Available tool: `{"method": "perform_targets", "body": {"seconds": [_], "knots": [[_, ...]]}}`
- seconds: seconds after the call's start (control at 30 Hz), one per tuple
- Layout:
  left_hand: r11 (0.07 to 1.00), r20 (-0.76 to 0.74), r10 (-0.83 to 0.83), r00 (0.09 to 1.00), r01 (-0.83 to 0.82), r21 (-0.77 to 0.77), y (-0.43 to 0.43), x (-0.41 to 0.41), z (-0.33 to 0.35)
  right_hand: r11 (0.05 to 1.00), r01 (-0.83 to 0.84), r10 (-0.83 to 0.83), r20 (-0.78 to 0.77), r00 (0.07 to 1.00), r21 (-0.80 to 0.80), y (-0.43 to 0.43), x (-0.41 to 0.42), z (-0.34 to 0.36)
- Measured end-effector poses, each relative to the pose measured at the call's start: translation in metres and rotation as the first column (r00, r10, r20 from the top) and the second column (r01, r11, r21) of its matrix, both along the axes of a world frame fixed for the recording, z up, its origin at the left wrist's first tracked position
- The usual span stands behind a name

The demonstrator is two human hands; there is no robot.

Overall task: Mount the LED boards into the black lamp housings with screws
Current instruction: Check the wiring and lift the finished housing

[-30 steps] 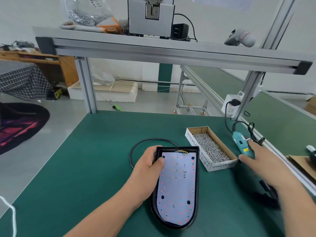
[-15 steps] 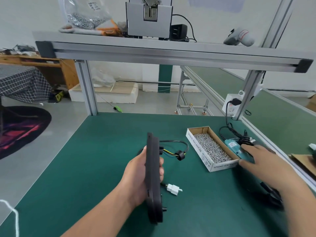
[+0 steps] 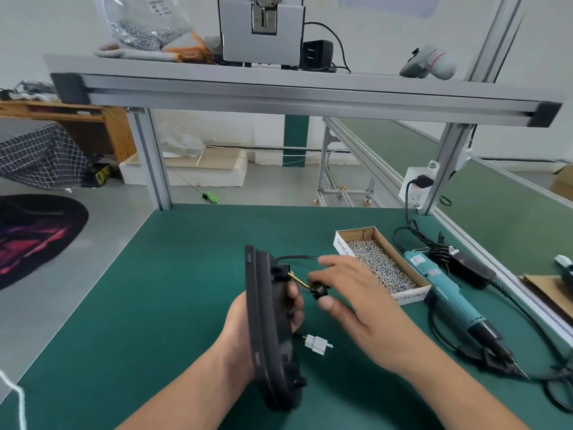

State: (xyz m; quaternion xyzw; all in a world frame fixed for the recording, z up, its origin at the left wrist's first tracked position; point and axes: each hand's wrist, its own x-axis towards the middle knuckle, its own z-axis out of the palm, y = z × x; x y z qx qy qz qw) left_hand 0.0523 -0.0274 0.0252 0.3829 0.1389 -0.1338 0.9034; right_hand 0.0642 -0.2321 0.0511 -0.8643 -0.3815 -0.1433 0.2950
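The right hand (image 3: 362, 301) is leaving the electric screwdriver (image 3: 434, 274) and pinching the black cable grommet (image 3: 318, 290) just beside the lamp housing (image 3: 263, 324).

- Head view, sole camera: wide-angle, worn above the near edge of the green workbench (image 3: 173, 274).
- Facing: forward and down along the workbench, toward its aluminium shelf (image 3: 279, 94).
- Range: close over the workbench top.

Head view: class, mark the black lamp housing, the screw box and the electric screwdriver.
black lamp housing (image 3: 263, 321), head view, its upturned edge
screw box (image 3: 356, 235), head view, inner cardboard wall
electric screwdriver (image 3: 440, 283), head view, teal body
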Motion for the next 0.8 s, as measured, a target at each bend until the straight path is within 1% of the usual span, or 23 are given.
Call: {"method": "perform_targets", "body": {"seconds": [0.03, 0.1, 0.17, 0.23, 0.3, 0.37, 0.47, 0.57, 0.63, 0.7, 0.8], "knots": [[1.0, 0.02, 0.01, 1.0, -0.01, 0.012, 0.0, 0.0, -0.001, 1.0, 0.014, -0.014, -0.022, 1.0, 0.001, 0.002, 0.0, -0.001], [0.999, 0.071, 0.015, 0.997, -0.012, -0.036, 0.0, -0.001, -0.005, 0.998, 0.063, -0.063, 0.0, 0.998, -0.008, 0.004, 0.001, -0.003], [0.998, 0.104, 0.007, 0.995, 0.0, -0.07, 0.0, -0.001, -0.007, 0.985, 0.174, -0.174, 0.035, 0.984, 0.009, 0.005, 0.005, -0.004], [0.996, 0.124, -0.005, 0.992, 0.015, -0.083, 0.0, 0.001, -0.007, 0.952, 0.302, -0.301, -0.024, 0.953, 0.053, 0.004, 0.008, 0.0], [0.994, 0.145, -0.016, 0.989, 0.031, -0.102, -0.001, 0.001, -0.004, 0.926, 0.368, -0.364, -0.063, 0.929, 0.087, 0.003, 0.011, 0.002], [0.992, 0.17, -0.031, 0.985, 0.05, -0.113, 0.001, 0.0, -0.003, 0.921, 0.372, -0.37, -0.038, 0.928, 0.119, 0.002, 0.013, 0.002], [0.987, 0.178, -0.022, 0.984, 0.049, -0.152, 0.004, -0.001, 0.0, 0.92, 0.374, -0.376, -0.005, 0.927, 0.118, 0.002, 0.014, 0.001], [0.978, 0.16, 0.016, 0.987, 0.018, -0.207, 0.006, -0.001, 0.001, 0.928, 0.365, -0.371, 0.085, 0.925, 0.075, 0.005, 0.016, 0.003], [0.978, 0.168, 0.015, 0.986, 0.02, -0.206, 0.009, 0.0, 0.001, 0.94, 0.338, -0.34, 0.147, 0.929, 0.04, 0.009, 0.017, 0.004], [0.979, 0.19, -0.011, 0.982, 0.049, -0.196, 0.012, 0.003, -0.002, 0.954, 0.299, -0.299, 0.149, 0.943, 0.027, 0.008, 0.019, 0.004], [0.981, 0.217, -0.045, 0.975, 0.084, -0.177, 0.017, 0.009, -0.001, 0.978, 0.207, -0.208, 0.088, 0.974, 0.015, 0.005, 0.019, 0.005]]}}
